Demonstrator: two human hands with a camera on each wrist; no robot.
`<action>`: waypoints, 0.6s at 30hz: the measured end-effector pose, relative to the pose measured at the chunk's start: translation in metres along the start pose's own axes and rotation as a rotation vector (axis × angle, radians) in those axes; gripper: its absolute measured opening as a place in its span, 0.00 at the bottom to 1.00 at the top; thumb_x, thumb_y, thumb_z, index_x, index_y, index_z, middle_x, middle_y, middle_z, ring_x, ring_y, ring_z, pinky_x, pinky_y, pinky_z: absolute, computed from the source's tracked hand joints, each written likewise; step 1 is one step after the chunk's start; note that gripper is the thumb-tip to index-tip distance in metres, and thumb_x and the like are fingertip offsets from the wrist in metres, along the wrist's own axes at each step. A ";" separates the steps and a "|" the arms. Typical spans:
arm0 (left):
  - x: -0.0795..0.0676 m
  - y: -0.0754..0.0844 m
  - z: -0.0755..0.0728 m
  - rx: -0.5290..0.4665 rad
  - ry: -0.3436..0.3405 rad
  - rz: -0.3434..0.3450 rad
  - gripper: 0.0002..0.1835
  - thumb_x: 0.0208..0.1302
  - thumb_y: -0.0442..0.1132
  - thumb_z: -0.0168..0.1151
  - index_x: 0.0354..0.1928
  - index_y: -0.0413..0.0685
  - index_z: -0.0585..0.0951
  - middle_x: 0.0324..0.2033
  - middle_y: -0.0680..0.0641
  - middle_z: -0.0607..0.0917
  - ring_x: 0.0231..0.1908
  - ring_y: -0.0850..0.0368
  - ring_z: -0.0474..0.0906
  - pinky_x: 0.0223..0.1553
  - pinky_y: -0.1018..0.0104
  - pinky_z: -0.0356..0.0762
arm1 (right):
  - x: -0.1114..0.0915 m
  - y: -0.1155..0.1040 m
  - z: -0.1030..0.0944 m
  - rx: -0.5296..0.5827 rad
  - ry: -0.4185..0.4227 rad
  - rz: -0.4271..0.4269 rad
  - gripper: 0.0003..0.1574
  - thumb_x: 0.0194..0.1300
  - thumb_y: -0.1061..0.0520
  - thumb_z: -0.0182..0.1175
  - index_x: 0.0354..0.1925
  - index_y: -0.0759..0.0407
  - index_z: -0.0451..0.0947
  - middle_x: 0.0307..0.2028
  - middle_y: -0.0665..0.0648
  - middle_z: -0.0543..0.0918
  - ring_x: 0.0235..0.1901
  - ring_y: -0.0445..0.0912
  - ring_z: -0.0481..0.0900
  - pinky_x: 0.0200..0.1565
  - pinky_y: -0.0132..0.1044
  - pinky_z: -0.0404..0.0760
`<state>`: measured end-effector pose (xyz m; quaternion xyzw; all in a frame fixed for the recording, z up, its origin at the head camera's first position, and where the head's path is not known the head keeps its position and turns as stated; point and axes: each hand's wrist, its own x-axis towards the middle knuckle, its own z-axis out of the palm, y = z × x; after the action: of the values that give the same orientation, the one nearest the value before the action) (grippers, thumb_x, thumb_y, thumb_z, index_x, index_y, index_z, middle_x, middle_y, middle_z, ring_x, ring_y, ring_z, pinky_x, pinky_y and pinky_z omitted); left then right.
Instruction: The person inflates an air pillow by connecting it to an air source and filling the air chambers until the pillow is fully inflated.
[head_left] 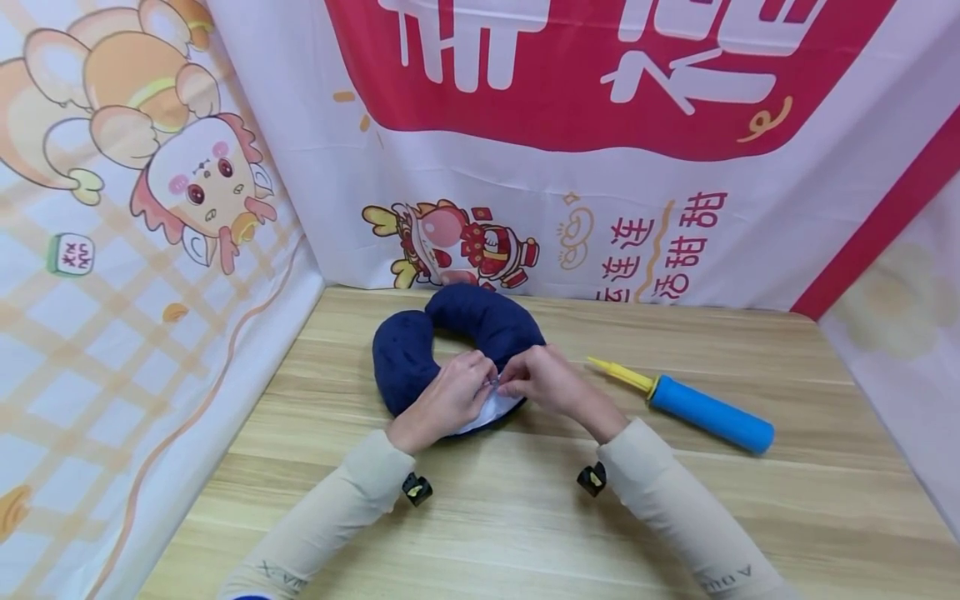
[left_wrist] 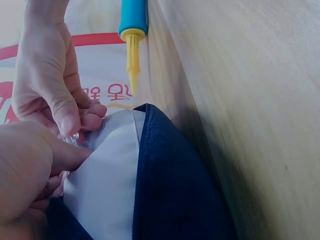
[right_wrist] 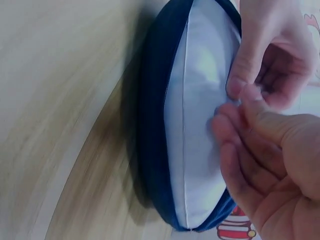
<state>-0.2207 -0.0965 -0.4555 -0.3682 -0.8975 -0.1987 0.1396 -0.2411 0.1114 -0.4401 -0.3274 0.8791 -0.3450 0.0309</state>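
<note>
A navy neck pillow point(head_left: 487, 321) lies on the table, its cover parted along one edge so that a white inner bladder point(left_wrist: 107, 182) shows. My left hand point(head_left: 456, 387) pinches a small clear air valve point(left_wrist: 74, 138) on the bladder. From the other side my right hand point(head_left: 543, 379) pinches at the same valve, thumb and fingertips almost meeting those of the left hand. Fingers hide most of the valve in the right wrist view, where the white bladder point(right_wrist: 197, 125) bulges between the navy edges of the cover.
A blue hand pump point(head_left: 708, 412) with a yellow nozzle point(head_left: 622, 374) lies right of the pillow on the wood-grain table point(head_left: 510, 533). Printed cloth walls point(head_left: 562, 179) stand behind the table and along its sides.
</note>
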 end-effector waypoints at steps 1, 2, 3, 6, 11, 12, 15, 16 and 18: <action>0.000 0.001 0.000 0.004 -0.003 -0.004 0.03 0.67 0.30 0.69 0.40 0.40 0.84 0.36 0.45 0.85 0.40 0.50 0.83 0.46 0.54 0.84 | 0.001 -0.001 0.001 -0.011 0.007 -0.002 0.05 0.63 0.57 0.77 0.31 0.56 0.91 0.26 0.47 0.90 0.24 0.33 0.74 0.29 0.27 0.75; 0.000 0.002 0.000 0.009 -0.009 -0.011 0.02 0.68 0.30 0.68 0.40 0.40 0.84 0.36 0.45 0.85 0.40 0.50 0.83 0.46 0.54 0.84 | 0.001 -0.003 0.002 -0.021 0.014 -0.002 0.05 0.62 0.58 0.77 0.30 0.56 0.90 0.25 0.47 0.89 0.23 0.33 0.74 0.29 0.27 0.74; 0.000 0.003 0.000 0.018 -0.016 -0.018 0.01 0.68 0.30 0.67 0.40 0.40 0.83 0.36 0.45 0.84 0.40 0.49 0.83 0.46 0.54 0.84 | 0.002 -0.004 0.003 -0.029 0.021 0.003 0.06 0.62 0.58 0.77 0.29 0.57 0.90 0.25 0.47 0.89 0.23 0.33 0.74 0.29 0.27 0.74; -0.001 0.006 0.000 0.045 -0.022 -0.037 0.01 0.68 0.29 0.66 0.38 0.40 0.83 0.36 0.45 0.84 0.39 0.49 0.82 0.45 0.54 0.83 | 0.001 -0.010 0.006 -0.057 0.048 0.019 0.07 0.61 0.60 0.77 0.28 0.58 0.89 0.24 0.49 0.89 0.24 0.34 0.76 0.29 0.27 0.77; -0.001 0.008 0.002 0.053 0.014 -0.053 0.05 0.62 0.26 0.66 0.34 0.43 0.82 0.32 0.46 0.83 0.35 0.49 0.82 0.39 0.56 0.82 | -0.002 -0.023 0.014 -0.142 0.127 0.038 0.10 0.61 0.62 0.77 0.25 0.59 0.86 0.24 0.51 0.87 0.24 0.38 0.79 0.31 0.31 0.80; -0.001 0.008 0.002 0.045 0.019 -0.060 0.06 0.61 0.26 0.67 0.33 0.43 0.82 0.31 0.46 0.83 0.35 0.49 0.82 0.37 0.56 0.82 | -0.003 -0.025 0.016 -0.160 0.146 0.047 0.11 0.61 0.63 0.76 0.25 0.60 0.85 0.23 0.52 0.87 0.24 0.39 0.79 0.31 0.33 0.81; -0.001 0.008 0.002 0.014 0.022 -0.087 0.07 0.61 0.26 0.67 0.30 0.44 0.82 0.29 0.47 0.82 0.32 0.51 0.81 0.33 0.57 0.81 | -0.003 -0.030 0.024 -0.213 0.203 0.089 0.12 0.61 0.66 0.74 0.23 0.60 0.84 0.22 0.53 0.86 0.24 0.43 0.79 0.30 0.38 0.81; -0.001 0.008 0.002 0.000 0.018 -0.097 0.07 0.61 0.26 0.67 0.29 0.44 0.82 0.28 0.47 0.82 0.31 0.51 0.81 0.33 0.57 0.81 | -0.003 -0.032 0.026 -0.228 0.216 0.102 0.13 0.61 0.68 0.73 0.23 0.59 0.83 0.22 0.53 0.85 0.24 0.44 0.80 0.30 0.39 0.81; -0.001 0.006 0.003 -0.018 0.015 -0.109 0.07 0.62 0.27 0.67 0.28 0.44 0.82 0.27 0.47 0.82 0.29 0.51 0.81 0.31 0.58 0.80 | -0.001 -0.034 0.029 -0.245 0.231 0.126 0.13 0.61 0.70 0.70 0.22 0.59 0.83 0.22 0.53 0.85 0.24 0.46 0.80 0.30 0.42 0.81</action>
<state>-0.2158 -0.0916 -0.4566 -0.3185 -0.9133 -0.2170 0.1318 -0.2131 0.0768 -0.4406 -0.2309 0.9311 -0.2682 -0.0890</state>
